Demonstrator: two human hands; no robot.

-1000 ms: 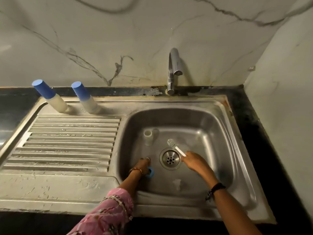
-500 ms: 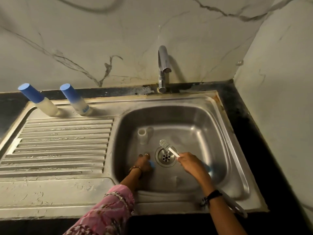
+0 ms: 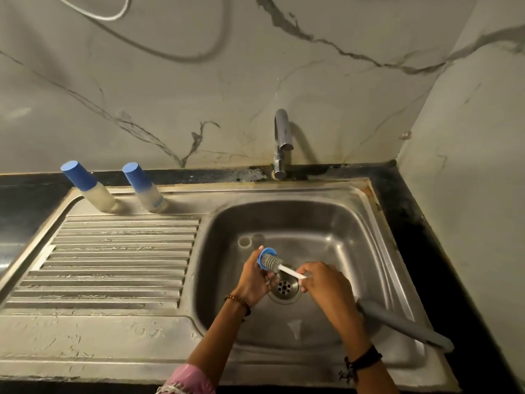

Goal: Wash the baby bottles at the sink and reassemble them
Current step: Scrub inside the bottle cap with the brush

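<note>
Over the drain of the steel sink basin, my left hand grips a blue bottle ring. My right hand pinches the white handle of a small grey bristle brush, and its head sits inside the ring. A clear open bottle body stands on the basin floor behind my hands. A clear teat lies on the basin floor near the front. Two assembled bottles with blue caps stand at the back of the drainboard.
The tap rises behind the basin, with no water running. A long grey brush handle lies across the basin's right rim. The ribbed drainboard spreads to the left. A tiled wall closes the right side.
My left hand lifted the blue ring off the basin floor. My right hand brought the small brush up and put its head into the ring.
</note>
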